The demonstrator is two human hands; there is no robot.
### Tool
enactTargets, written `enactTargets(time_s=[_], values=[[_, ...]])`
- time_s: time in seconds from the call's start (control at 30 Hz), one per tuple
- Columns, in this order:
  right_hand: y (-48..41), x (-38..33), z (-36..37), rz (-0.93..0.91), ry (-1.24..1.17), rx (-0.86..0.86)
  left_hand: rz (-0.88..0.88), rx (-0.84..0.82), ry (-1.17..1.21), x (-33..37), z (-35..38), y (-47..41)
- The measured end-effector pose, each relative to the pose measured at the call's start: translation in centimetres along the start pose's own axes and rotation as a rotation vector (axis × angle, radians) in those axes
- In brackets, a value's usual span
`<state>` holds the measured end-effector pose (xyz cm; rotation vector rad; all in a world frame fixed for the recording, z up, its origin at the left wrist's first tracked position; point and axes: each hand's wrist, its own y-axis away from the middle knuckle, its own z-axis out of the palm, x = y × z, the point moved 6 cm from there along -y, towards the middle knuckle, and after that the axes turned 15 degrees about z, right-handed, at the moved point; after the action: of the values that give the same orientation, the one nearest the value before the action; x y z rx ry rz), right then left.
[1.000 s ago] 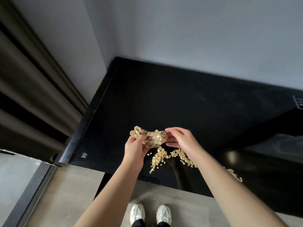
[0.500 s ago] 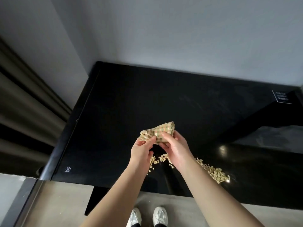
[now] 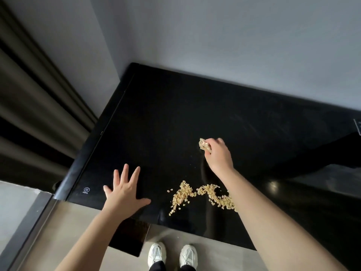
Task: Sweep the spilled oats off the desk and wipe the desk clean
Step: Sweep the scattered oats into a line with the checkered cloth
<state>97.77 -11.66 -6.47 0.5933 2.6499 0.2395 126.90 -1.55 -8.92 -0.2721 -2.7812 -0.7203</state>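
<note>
A trail of spilled oats [image 3: 203, 196] lies near the front edge of the glossy black desk [image 3: 166, 124]. My right hand [image 3: 217, 155] grips a bunched beige checked cloth [image 3: 204, 145] and holds it down on the desk, beyond the oats. Most of the cloth is hidden under the fingers. My left hand [image 3: 125, 190] lies flat on the desk's front left part with fingers spread, left of the oats. My right forearm crosses over the right end of the oat trail.
A grey wall backs the desk and dark curtains [image 3: 39, 106] hang at the left. A black desk leg panel [image 3: 129, 237] shows below the front edge, above the floor and my white shoes [image 3: 172, 255]. A white label [image 3: 358, 125] is at the desk's far right.
Both hands held the cloth above the oats before. Now the left hand has let go and lies flat on the desk, while the right hand has carried the cloth farther back onto the surface.
</note>
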Motion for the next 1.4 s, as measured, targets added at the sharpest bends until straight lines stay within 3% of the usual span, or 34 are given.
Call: enactTargets(time_s=[0.13, 0.4, 0.63, 0.73, 0.83, 0.97, 1.07, 1.2, 1.4], values=[[-0.9, -2.1, 1.6, -0.057, 0.005, -0.087, 0.012, -0.15, -0.042, -0.4, 1.0, 0.0], [6.0, -4.2, 4.3, -0.449, -0.006, -0.452, 0.001, -0.172, -0.062, 0.1, 0.8, 0.0], [10.5, -0.7, 4.2, -0.487, 0.096, -0.654, 0.029, -0.238, -0.108, 0.8, 0.4, 0.6], [9.3, -1.1, 1.1, -0.411, -0.032, -0.557, 0.101, -0.262, -0.148, 2.5, 0.8, 0.7], [5.3, -0.8, -2.6, -0.34, -0.139, -0.255, 0.119, -0.266, -0.166, 3.6, 0.8, 0.3], [0.5, 2.2, -2.1, -0.03, -0.08, -0.023, 0.119, -0.267, -0.169, 3.8, 0.7, -0.4], [0.4, 2.6, 0.2, 0.02, -0.087, -0.064, 0.125, -0.265, -0.167, 3.5, 1.0, -0.5], [3.3, 0.1, 1.8, -0.184, -0.133, -0.225, 0.142, -0.258, -0.183, 3.4, 1.1, -0.6], [8.8, -1.4, 4.5, -0.441, 0.062, -0.528, 0.201, -0.267, -0.208, 3.0, 0.9, 0.2]])
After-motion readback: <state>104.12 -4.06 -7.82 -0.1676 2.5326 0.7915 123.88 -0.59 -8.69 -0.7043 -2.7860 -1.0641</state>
